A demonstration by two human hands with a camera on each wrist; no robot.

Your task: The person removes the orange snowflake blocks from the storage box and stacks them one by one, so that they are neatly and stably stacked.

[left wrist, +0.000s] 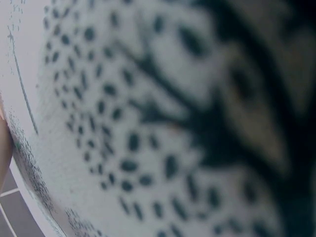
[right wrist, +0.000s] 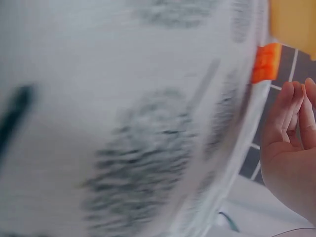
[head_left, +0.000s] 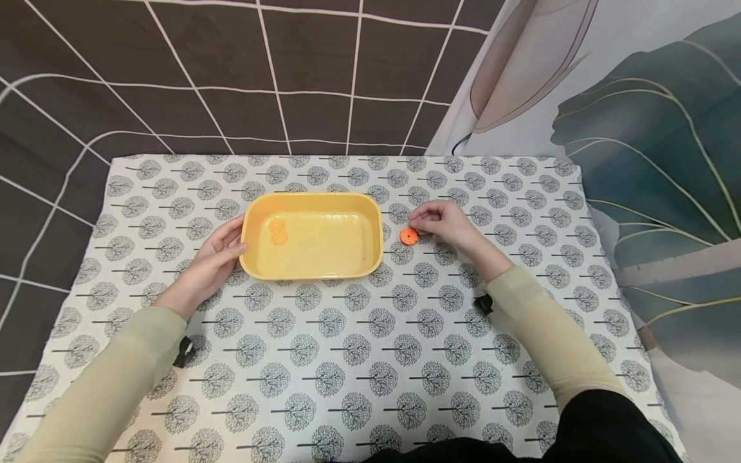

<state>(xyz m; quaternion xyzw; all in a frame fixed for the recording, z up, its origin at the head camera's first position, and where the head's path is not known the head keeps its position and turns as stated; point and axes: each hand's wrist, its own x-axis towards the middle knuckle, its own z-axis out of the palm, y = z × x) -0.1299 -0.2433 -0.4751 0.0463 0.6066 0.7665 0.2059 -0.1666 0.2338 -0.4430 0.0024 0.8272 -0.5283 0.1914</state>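
A yellow rectangular plastic tray [head_left: 312,273] stands on the patterned cloth, with two flat orange pieces [head_left: 278,231] lying together in its left part. My left hand [head_left: 211,260] holds the tray's left end, thumb at the rim and fingers along the outer wall. Just off the tray's right end is an orange round disc [head_left: 408,236] with small dark holes; the right wrist view shows the disc [right wrist: 265,63] edge-on. My right hand [head_left: 442,222] is right beside it, fingers gathered loosely. In the right wrist view its fingertips [right wrist: 297,86] appear slightly apart from the disc.
A white cloth [head_left: 347,347] printed with grey trees covers the table. Behind it hangs a dark sheet [head_left: 312,58] with white grid lines, and a leaf-patterned curtain [head_left: 666,161] is on the right. Black straps [head_left: 483,303] sit at both wrists.
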